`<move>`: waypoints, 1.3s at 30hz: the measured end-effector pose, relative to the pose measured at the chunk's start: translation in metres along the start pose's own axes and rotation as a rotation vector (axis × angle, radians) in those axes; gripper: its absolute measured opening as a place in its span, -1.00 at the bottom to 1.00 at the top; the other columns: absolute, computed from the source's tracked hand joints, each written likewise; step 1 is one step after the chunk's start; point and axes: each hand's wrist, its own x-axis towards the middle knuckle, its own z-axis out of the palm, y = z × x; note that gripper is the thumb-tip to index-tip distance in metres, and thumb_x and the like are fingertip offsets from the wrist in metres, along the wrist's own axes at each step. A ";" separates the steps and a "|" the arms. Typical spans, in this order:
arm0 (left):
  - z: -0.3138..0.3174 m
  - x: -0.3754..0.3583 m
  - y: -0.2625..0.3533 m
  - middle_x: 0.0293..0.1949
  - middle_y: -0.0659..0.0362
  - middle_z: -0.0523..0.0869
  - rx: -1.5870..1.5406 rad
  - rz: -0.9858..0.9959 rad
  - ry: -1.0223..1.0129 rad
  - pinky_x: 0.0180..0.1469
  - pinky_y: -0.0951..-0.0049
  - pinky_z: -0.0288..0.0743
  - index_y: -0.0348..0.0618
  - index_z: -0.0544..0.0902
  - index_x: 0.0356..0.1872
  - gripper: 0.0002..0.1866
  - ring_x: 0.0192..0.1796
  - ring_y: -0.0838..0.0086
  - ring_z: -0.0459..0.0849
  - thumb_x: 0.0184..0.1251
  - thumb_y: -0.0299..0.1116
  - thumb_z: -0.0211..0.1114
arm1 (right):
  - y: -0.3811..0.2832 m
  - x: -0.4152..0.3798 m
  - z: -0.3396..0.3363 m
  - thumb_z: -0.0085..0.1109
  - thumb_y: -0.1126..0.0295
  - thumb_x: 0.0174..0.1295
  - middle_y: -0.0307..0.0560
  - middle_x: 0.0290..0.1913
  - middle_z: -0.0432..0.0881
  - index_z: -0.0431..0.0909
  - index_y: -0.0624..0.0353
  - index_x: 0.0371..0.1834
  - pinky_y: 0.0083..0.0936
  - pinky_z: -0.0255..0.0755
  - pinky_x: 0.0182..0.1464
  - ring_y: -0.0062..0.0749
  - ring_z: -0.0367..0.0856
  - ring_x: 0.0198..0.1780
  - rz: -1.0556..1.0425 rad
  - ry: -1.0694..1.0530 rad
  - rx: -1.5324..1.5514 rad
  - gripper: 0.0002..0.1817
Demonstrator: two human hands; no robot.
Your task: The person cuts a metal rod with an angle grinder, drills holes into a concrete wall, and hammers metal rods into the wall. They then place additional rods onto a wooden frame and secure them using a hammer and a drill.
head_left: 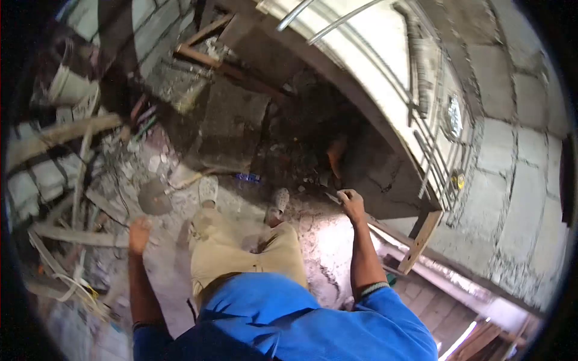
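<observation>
Wooden plank (90, 235): on rubble, end near left hand | Left hand (139, 235): blurred, finger state indeterminable | Dark plate (155, 197): floor, beyond left hand | Slim pale object (332, 197): at right hand (352, 204), fingers bent, closure indeterminable | Wooden block (421, 240): slab corner

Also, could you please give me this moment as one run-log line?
left hand: by wooden plank, grip unclear | right hand: fingers curled near pale raised platform, grip unclear | metal rods: lying on platform

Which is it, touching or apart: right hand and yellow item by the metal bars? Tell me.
Apart: the head view shows dark panel and metal bars between right hand and yellow item.
</observation>
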 end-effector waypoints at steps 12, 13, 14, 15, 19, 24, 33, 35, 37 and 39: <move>0.295 -0.119 -0.060 -0.10 -0.17 0.75 -0.227 -0.377 -0.280 0.00 0.23 0.57 -0.40 0.55 0.16 -0.54 -0.04 0.16 0.74 0.31 -0.34 0.29 | 0.198 0.253 0.094 0.29 0.22 0.26 -0.10 -0.32 0.65 0.61 0.24 -0.10 -0.38 0.46 -0.26 -0.37 0.56 -0.34 -0.011 -0.235 -0.641 -0.68; 0.305 -0.116 -0.048 -0.08 -0.14 0.75 -0.203 -0.334 -0.295 -0.02 0.25 0.58 -0.39 0.54 0.18 -0.54 -0.05 0.19 0.74 0.32 -0.35 0.27 | 0.206 0.270 0.102 0.29 0.22 0.25 -0.09 -0.31 0.65 0.61 0.24 -0.09 -0.38 0.47 -0.26 -0.36 0.56 -0.33 -0.036 -0.205 -0.654 -0.68; 0.311 -0.110 -0.038 -0.06 -0.12 0.75 -0.177 -0.289 -0.308 -0.05 0.27 0.58 -0.37 0.53 0.20 -0.54 -0.07 0.22 0.73 0.33 -0.35 0.26 | 0.214 0.285 0.108 0.29 0.21 0.25 -0.09 -0.31 0.65 0.61 0.23 -0.09 -0.37 0.47 -0.25 -0.35 0.57 -0.33 -0.058 -0.175 -0.658 -0.68; 0.312 -0.106 -0.031 -0.06 -0.12 0.75 -0.168 -0.295 -0.314 -0.05 0.27 0.58 -0.37 0.53 0.20 -0.54 -0.07 0.22 0.73 0.33 -0.35 0.26 | 0.222 0.299 0.113 0.30 0.21 0.25 -0.09 -0.30 0.65 0.61 0.23 -0.08 -0.36 0.47 -0.25 -0.34 0.57 -0.32 -0.078 -0.146 -0.672 -0.68; 0.300 -0.114 -0.035 -0.09 0.04 0.74 -0.463 -0.573 -0.288 -0.12 0.33 0.58 -0.26 0.55 0.20 -0.57 -0.12 0.33 0.71 0.38 -0.28 0.21 | 0.253 0.336 0.131 0.30 0.21 0.23 -0.07 -0.28 0.66 0.60 0.21 -0.07 -0.34 0.47 -0.23 -0.31 0.58 -0.29 -0.122 -0.079 -0.693 -0.67; 0.304 -0.165 -0.087 -0.09 0.05 0.73 -0.558 -0.667 -0.245 -0.08 0.34 0.56 -0.28 0.54 0.19 -0.60 -0.11 0.36 0.69 0.40 -0.31 0.19 | 0.282 0.361 0.147 0.32 0.20 0.22 -0.06 -0.25 0.66 0.59 0.19 -0.05 -0.31 0.48 -0.20 -0.27 0.59 -0.26 -0.148 -0.051 -0.716 -0.65; 0.426 0.230 0.097 -0.09 0.08 0.72 -0.524 -0.235 -0.202 -0.01 0.37 0.53 -0.31 0.53 0.17 -0.64 -0.10 0.41 0.65 0.45 -0.36 0.15 | 0.276 0.363 0.148 0.34 0.19 0.19 -0.02 -0.20 0.66 0.57 0.14 -0.01 -0.25 0.49 -0.15 -0.19 0.61 -0.20 -0.242 -0.053 -0.742 -0.62; 0.413 0.223 0.097 -0.09 0.09 0.71 -0.516 -0.235 -0.204 0.01 0.37 0.52 -0.32 0.53 0.17 -0.65 -0.10 0.42 0.65 0.46 -0.37 0.14 | 0.271 0.362 0.140 0.34 0.19 0.18 -0.02 -0.18 0.66 0.57 0.13 -0.01 -0.24 0.50 -0.14 -0.17 0.61 -0.18 -0.258 -0.041 -0.751 -0.61; 0.404 0.175 0.069 -0.09 0.09 0.71 -0.514 -0.257 -0.202 0.02 0.37 0.51 -0.32 0.53 0.16 -0.66 -0.09 0.43 0.64 0.47 -0.38 0.13 | 0.261 0.363 0.131 0.35 0.18 0.17 -0.01 -0.17 0.67 0.57 0.13 0.00 -0.23 0.50 -0.13 -0.16 0.62 -0.17 -0.285 -0.025 -0.771 -0.61; 0.392 0.084 0.012 -0.09 0.10 0.70 -0.513 -0.338 -0.216 0.04 0.38 0.51 -0.33 0.52 0.16 -0.67 -0.09 0.44 0.63 0.48 -0.39 0.12 | 0.256 0.364 0.113 0.35 0.18 0.17 0.00 -0.16 0.67 0.56 0.12 0.01 -0.22 0.50 -0.12 -0.14 0.62 -0.15 -0.318 0.015 -0.782 -0.60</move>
